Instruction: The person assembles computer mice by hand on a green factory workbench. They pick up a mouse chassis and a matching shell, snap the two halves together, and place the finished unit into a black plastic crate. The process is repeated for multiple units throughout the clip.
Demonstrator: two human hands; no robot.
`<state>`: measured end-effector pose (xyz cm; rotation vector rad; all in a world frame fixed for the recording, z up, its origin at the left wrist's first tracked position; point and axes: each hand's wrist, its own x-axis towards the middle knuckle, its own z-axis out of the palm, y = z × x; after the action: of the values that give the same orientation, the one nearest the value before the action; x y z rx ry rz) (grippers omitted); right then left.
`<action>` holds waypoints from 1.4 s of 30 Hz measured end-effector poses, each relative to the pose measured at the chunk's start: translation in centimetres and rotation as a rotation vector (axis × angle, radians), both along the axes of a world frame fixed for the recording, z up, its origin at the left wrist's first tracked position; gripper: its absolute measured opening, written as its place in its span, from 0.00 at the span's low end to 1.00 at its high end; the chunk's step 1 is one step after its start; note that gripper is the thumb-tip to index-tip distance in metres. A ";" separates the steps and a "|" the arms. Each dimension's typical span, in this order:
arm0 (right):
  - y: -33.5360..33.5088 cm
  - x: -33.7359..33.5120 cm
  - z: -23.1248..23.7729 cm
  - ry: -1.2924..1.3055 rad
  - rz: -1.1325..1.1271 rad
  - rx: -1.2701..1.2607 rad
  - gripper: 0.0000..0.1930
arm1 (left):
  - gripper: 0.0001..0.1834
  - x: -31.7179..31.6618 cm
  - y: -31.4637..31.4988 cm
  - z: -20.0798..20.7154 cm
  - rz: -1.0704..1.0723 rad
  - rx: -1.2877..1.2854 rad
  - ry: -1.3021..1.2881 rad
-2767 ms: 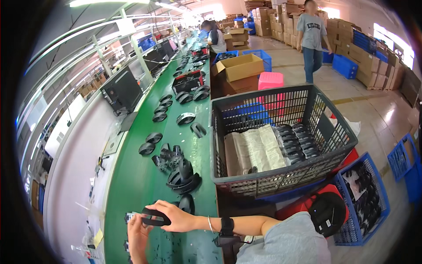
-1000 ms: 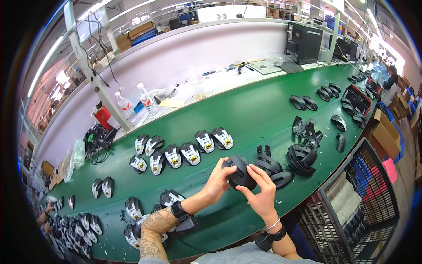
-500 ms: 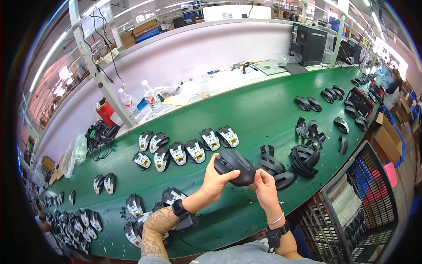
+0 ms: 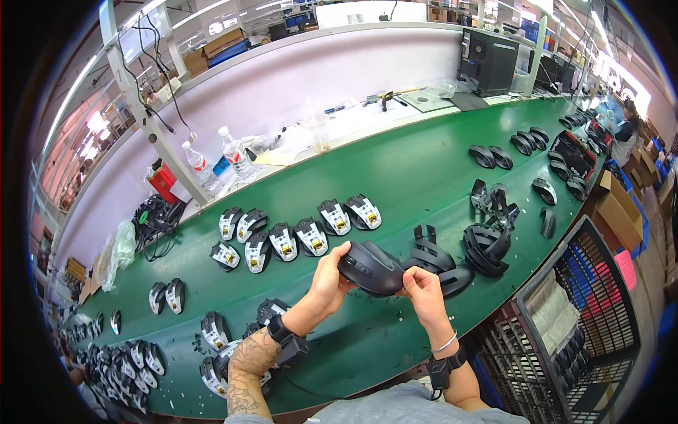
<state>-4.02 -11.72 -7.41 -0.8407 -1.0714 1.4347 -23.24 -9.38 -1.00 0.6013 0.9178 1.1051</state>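
Note:
A black computer mouse (image 4: 373, 270) is held up above the green bench, its side buttons showing. My left hand (image 4: 329, 280) grips it from the left, fingers wrapped round its edge and partly hidden behind it. My right hand (image 4: 424, 290) pinches at the mouse's right end with thumb and forefinger; any small part between those fingertips is too small to make out. Just beyond my right hand lie black mouse shells (image 4: 432, 256). Behind the held mouse, several open mouse bodies (image 4: 309, 237) with white frames and yellow parts stand in rows.
The green bench (image 4: 395, 169) runs from left to far right. A heap of mouse bodies (image 4: 127, 367) covers its near left, and a pile of black shells (image 4: 487, 249) lies at right. Bottles (image 4: 236, 152) stand along the back ledge. A black plastic crate (image 4: 522, 311) stands at the right edge.
The mouse has turned in my hands, so its side buttons now face me. My left thumb has left its top and is mostly hidden. My right hand stays at its right end.

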 end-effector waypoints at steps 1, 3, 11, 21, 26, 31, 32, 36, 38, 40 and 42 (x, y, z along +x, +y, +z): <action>0.1 0.1 -0.3 0.004 -0.017 -0.006 0.13 | 0.18 -0.1 0.1 -0.1 0.022 0.002 0.027; 0.3 0.2 -0.7 0.013 -0.052 -0.018 0.15 | 0.18 -0.1 0.1 -0.1 0.012 0.000 -0.011; -0.3 1.2 3.2 -0.269 0.091 0.104 0.24 | 0.23 0.7 -0.2 -0.1 0.110 -0.089 -0.154; -1.4 -0.5 2.4 0.082 0.033 -0.065 0.13 | 0.27 1.2 -0.5 0.4 -0.064 -0.065 -0.054; -1.4 -0.4 2.7 0.152 0.093 -0.176 0.15 | 0.23 0.8 -1.4 -0.9 -0.398 0.064 0.124; -1.2 -0.5 2.8 0.201 0.118 -0.230 0.15 | 0.16 1.0 -1.4 -1.4 -0.354 0.091 0.103; -1.1 -0.5 2.8 0.204 0.120 -0.241 0.15 | 0.17 1.0 -1.4 -1.4 -0.321 0.090 0.098; -1.4 -1.1 3.1 0.244 0.096 -0.286 0.15 | 0.16 1.1 -1.7 -1.5 -0.268 0.085 0.104; -1.5 -1.1 3.0 0.266 0.101 -0.285 0.15 | 0.15 1.1 -1.8 -1.4 -0.278 0.092 0.115; -1.7 -1.3 3.1 0.303 0.105 -0.276 0.15 | 0.15 1.1 -1.9 -1.3 -0.286 0.109 0.120; -1.9 -1.5 3.2 0.326 0.101 -0.268 0.15 | 0.15 1.0 -2.1 -1.4 -0.277 0.114 0.129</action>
<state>-5.55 -13.64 -4.22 -0.7136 -0.6927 1.7577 -22.24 -11.44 -2.45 0.8744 0.8557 0.8807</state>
